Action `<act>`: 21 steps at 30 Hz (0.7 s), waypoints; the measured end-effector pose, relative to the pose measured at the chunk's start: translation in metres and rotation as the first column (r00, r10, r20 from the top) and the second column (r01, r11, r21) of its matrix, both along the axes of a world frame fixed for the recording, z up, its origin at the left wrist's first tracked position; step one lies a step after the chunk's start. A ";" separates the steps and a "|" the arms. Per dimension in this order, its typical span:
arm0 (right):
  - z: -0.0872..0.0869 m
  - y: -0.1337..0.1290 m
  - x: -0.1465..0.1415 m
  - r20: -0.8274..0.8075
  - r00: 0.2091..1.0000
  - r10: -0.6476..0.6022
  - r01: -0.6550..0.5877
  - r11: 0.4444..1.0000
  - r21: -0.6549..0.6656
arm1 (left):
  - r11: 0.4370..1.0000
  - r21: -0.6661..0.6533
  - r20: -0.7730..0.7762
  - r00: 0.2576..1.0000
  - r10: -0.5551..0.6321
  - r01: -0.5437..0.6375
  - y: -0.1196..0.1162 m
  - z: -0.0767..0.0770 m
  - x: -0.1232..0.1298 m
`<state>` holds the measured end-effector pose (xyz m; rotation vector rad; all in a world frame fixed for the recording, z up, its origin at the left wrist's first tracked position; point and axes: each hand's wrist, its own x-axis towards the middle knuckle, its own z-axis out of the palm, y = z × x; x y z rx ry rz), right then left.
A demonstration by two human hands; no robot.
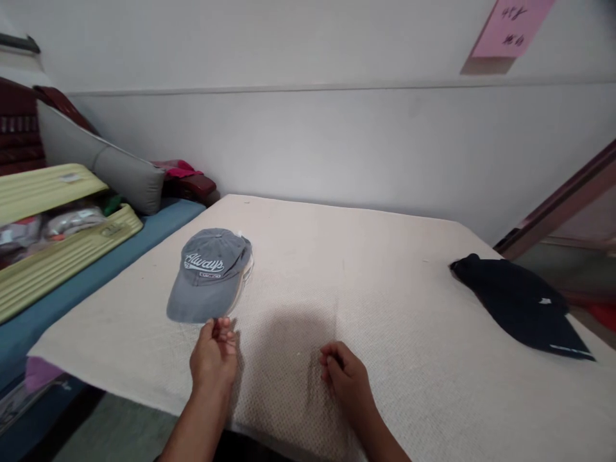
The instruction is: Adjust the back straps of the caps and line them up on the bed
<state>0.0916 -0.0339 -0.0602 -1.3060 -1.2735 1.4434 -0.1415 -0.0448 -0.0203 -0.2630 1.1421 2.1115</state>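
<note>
A grey cap (206, 276) with white "Always" lettering lies on the left part of the cloth-covered table (385, 256), its brim toward me. My left hand (215, 356) is just below the brim, palm turned up and fingers curled; whether its fingertips touch the cap is unclear. Near the front middle, my right hand (344, 372) is closed with thumb and fingers together over the cloth; anything between them is too small to make out. A dark navy cap (520, 301) with a small white mark rests at the table's right side.
Left of the table, a blue-covered bench (166, 221) carries a grey cushion (110, 160) and an open yellow-green container (72, 256) with bagged items. A white wall (312, 141) stands behind, with a pink note (513, 29) on it. A dark frame (563, 196) slants at right.
</note>
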 end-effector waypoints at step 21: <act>-0.008 0.010 -0.004 0.105 0.986 0.126 -0.132 0.990 0.051 | 0.979 0.179 -0.514 0.858 0.010 0.096 0.046 0.024 0.009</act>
